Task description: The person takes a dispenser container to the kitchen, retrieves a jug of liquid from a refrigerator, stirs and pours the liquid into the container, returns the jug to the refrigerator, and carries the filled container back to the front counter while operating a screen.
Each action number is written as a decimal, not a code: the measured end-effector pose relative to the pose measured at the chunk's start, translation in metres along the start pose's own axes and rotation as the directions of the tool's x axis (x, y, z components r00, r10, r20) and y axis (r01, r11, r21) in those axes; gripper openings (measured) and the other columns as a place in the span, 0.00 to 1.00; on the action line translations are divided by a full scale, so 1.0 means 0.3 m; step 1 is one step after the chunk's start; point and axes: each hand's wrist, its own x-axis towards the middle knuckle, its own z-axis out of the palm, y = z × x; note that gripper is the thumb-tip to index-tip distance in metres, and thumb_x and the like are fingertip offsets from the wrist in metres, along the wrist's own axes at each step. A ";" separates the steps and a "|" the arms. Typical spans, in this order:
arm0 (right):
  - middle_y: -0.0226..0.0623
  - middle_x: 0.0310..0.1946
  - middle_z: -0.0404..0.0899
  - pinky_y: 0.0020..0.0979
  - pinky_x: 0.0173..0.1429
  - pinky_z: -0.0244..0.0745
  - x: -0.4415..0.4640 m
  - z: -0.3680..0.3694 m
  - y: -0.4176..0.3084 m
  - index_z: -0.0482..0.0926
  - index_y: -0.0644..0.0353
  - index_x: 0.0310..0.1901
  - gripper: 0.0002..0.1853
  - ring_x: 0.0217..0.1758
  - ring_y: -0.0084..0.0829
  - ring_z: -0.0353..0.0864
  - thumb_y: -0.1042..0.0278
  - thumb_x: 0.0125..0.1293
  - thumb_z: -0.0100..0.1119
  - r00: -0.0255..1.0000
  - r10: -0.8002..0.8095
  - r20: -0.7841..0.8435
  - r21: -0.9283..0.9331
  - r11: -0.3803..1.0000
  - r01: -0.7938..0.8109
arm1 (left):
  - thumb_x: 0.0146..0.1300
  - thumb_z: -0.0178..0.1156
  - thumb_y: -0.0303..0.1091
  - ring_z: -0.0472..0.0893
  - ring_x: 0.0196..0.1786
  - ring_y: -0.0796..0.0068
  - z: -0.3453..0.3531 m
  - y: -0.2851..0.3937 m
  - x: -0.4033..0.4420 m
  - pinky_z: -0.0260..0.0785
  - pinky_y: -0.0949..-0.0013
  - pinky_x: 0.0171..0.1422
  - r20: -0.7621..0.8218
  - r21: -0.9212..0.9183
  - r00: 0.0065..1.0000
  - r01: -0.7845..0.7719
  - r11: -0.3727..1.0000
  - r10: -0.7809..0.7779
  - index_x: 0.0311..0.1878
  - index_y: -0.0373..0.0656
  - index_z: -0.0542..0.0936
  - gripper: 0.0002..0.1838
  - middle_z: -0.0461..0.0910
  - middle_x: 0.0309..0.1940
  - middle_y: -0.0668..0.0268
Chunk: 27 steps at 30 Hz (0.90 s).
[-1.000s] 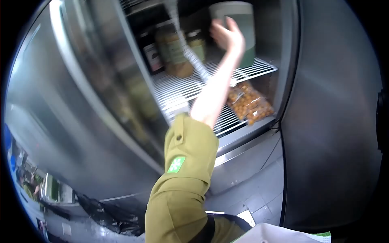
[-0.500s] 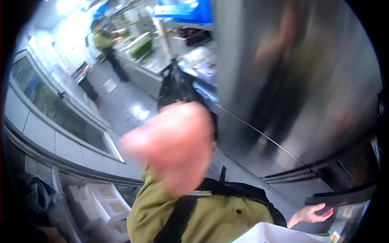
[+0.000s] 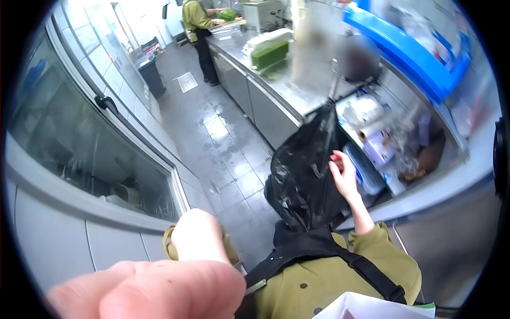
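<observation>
My left hand (image 3: 149, 290) is very close to the camera at the lower left, blurred and cut off by the bottom edge; its fingertips cannot be made out. Below the metal counter, my right hand (image 3: 345, 175) is raised in front of a black plastic bag (image 3: 305, 170), its fingers loosely bent and apart, with nothing in them. Whether it touches the bag is unclear. A white sheet or container edge (image 3: 361, 307) shows at the bottom, below my chest.
Along the left runs a glass-panelled door or window (image 3: 90, 138). A co-worker (image 3: 199, 26) stands at the far counter (image 3: 234, 45), hands by a green item. A green-filled container (image 3: 270, 55), a blue bin (image 3: 404, 48) and a shelf of wrapped items (image 3: 374, 143) are on the right.
The view has swung away from the fridge to the aisle and counter. My left hand has dropped to the lower left; my right hand now shows in front of the black bag.
</observation>
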 end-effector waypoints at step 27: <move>0.22 0.09 0.59 0.19 0.17 0.47 1.684 1.254 0.484 0.65 0.61 0.12 0.17 0.14 0.13 0.56 0.66 0.54 0.53 0.493 0.396 -0.775 0.392 0.912 -0.116 | 0.61 0.45 0.48 0.71 0.42 0.79 -2.363 -2.557 0.097 0.61 0.76 0.47 -0.188 0.328 0.287 0.920 0.215 -0.939 0.47 0.39 0.69 0.22 0.74 0.39 0.67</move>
